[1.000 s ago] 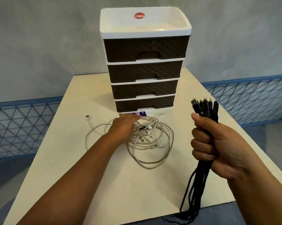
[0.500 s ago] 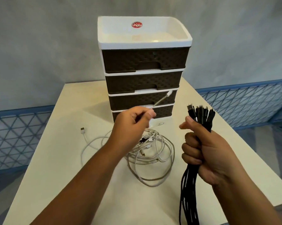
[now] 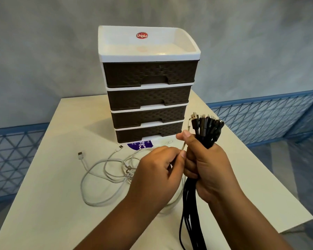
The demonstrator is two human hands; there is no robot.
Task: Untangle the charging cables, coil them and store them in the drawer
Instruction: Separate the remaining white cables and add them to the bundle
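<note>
My right hand (image 3: 204, 165) grips a bundle of black cables (image 3: 191, 210) upright, with the plugs fanned out above the fist and the cords hanging past the table's front edge. My left hand (image 3: 157, 175) pinches a white cable (image 3: 185, 139) and holds its plug end against the bundle, under my right thumb. A tangle of white cables (image 3: 105, 172) lies on the table to the left of my hands, partly hidden by my left hand. The four-drawer unit (image 3: 148, 98), brown fronts with a white top tray, stands behind with all drawers shut.
The cream table (image 3: 49, 204) is small; its right and front edges are close to my hands. A purple-and-white packet (image 3: 140, 145) lies at the foot of the drawer unit. Blue mesh fencing (image 3: 260, 120) runs behind the table on both sides.
My left hand lifted a white cable end out of the tangle and carried it right to the black bundle. My right hand moved in towards the left.
</note>
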